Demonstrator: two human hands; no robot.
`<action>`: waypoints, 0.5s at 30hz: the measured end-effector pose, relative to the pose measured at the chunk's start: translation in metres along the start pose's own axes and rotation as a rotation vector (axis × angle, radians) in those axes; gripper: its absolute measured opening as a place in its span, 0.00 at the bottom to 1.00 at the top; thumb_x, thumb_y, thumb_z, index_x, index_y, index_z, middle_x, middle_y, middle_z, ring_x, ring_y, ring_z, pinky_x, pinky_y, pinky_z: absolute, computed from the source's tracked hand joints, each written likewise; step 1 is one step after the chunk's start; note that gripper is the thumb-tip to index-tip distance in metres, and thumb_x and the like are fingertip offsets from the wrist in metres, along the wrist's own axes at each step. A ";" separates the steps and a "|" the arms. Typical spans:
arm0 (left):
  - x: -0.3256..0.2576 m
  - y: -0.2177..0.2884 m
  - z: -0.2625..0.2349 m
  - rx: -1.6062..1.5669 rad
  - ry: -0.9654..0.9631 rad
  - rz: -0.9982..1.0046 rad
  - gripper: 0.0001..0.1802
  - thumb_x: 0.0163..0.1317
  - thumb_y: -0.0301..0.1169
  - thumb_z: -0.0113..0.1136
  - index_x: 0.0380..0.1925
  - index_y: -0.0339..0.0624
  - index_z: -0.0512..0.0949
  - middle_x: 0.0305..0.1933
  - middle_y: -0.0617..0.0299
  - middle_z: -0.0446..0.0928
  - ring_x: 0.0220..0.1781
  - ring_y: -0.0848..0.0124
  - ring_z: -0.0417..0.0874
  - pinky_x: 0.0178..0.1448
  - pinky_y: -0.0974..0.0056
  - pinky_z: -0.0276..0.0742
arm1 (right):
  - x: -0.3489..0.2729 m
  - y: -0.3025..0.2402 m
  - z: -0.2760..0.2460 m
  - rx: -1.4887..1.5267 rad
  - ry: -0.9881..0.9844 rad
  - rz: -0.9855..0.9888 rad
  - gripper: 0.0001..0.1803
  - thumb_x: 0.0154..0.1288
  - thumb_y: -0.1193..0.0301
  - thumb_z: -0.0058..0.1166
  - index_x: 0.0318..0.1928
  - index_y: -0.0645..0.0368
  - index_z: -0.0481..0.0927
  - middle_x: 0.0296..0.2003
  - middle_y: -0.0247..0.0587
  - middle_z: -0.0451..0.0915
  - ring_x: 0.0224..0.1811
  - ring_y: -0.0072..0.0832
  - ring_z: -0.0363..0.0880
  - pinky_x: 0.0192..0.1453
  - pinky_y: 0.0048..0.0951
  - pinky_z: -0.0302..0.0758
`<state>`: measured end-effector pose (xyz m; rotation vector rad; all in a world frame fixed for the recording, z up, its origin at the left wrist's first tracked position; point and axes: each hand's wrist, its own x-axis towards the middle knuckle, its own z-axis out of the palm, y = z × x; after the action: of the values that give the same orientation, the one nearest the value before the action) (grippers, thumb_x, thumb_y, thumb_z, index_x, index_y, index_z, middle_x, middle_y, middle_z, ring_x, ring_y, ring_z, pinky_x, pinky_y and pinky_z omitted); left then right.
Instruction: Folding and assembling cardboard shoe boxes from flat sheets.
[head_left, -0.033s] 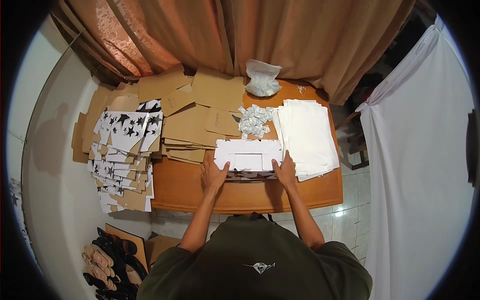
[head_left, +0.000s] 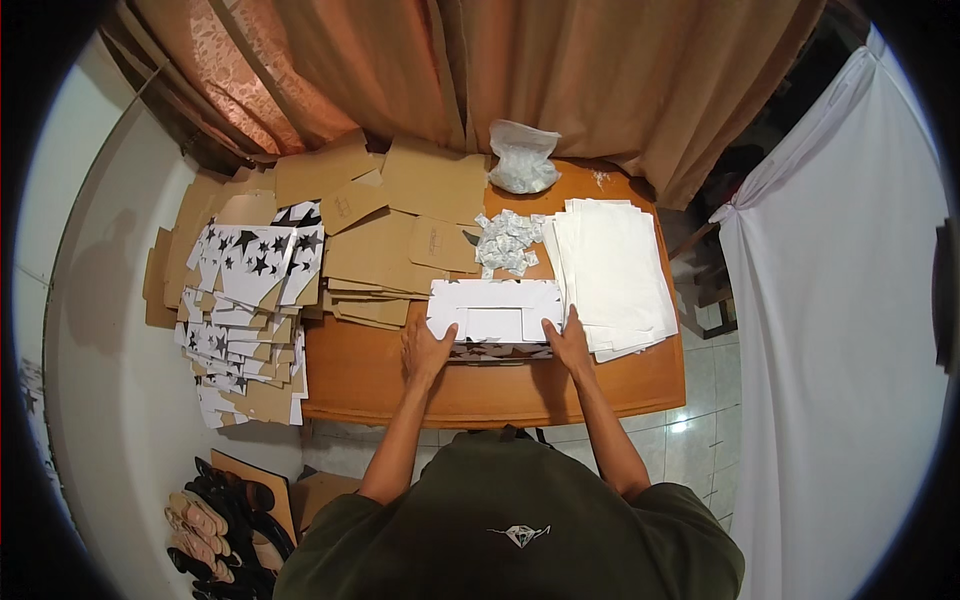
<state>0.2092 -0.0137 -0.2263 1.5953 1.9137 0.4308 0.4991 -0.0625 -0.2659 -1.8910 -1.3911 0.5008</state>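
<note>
A white cardboard box [head_left: 495, 297] with dark stars on its front side stands on the wooden table in front of me, its closed top facing up with a rectangular flap outlined in it. My left hand [head_left: 428, 348] grips its left end, the thumb on the top's near corner. At the opposite end my right hand [head_left: 570, 342] holds it the same way, fingers along the side. Just beyond the box lies a heap of small white packets [head_left: 510, 240]. To the right, close to my right hand, rests a stack of white paper sheets [head_left: 615, 275].
Star-printed cardboard pieces [head_left: 245, 330] are piled at the table's left, beside flat brown cardboard sheets [head_left: 375, 255]. A clear plastic bag [head_left: 525, 160] sits at the back near the brown curtain [head_left: 560, 70]. White cloth [head_left: 830, 330] hangs on the right; shoes [head_left: 230, 525] stand lower left.
</note>
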 end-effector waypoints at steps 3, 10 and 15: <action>-0.004 -0.002 -0.007 -0.104 0.022 0.061 0.37 0.59 0.49 0.70 0.59 0.32 0.76 0.57 0.38 0.80 0.61 0.42 0.78 0.63 0.43 0.74 | -0.002 -0.005 -0.008 0.202 -0.169 0.179 0.37 0.69 0.58 0.60 0.65 0.76 0.66 0.55 0.70 0.78 0.61 0.59 0.77 0.65 0.45 0.72; -0.029 0.038 -0.051 -0.271 0.211 0.228 0.37 0.55 0.42 0.77 0.59 0.32 0.74 0.55 0.39 0.79 0.58 0.46 0.79 0.62 0.48 0.76 | 0.001 -0.043 -0.057 0.255 -0.049 -0.011 0.36 0.67 0.60 0.65 0.64 0.72 0.67 0.54 0.66 0.78 0.55 0.54 0.79 0.61 0.44 0.75; -0.038 0.060 -0.081 -0.516 0.358 0.314 0.41 0.50 0.35 0.82 0.61 0.34 0.70 0.61 0.45 0.74 0.59 0.55 0.79 0.61 0.56 0.76 | 0.016 -0.106 -0.115 0.344 0.032 -0.076 0.32 0.61 0.63 0.71 0.58 0.64 0.67 0.57 0.56 0.77 0.59 0.43 0.76 0.66 0.46 0.70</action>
<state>0.2077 -0.0265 -0.1192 1.5277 1.5970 1.3025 0.5133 -0.0688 -0.1089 -1.5577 -1.2597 0.6251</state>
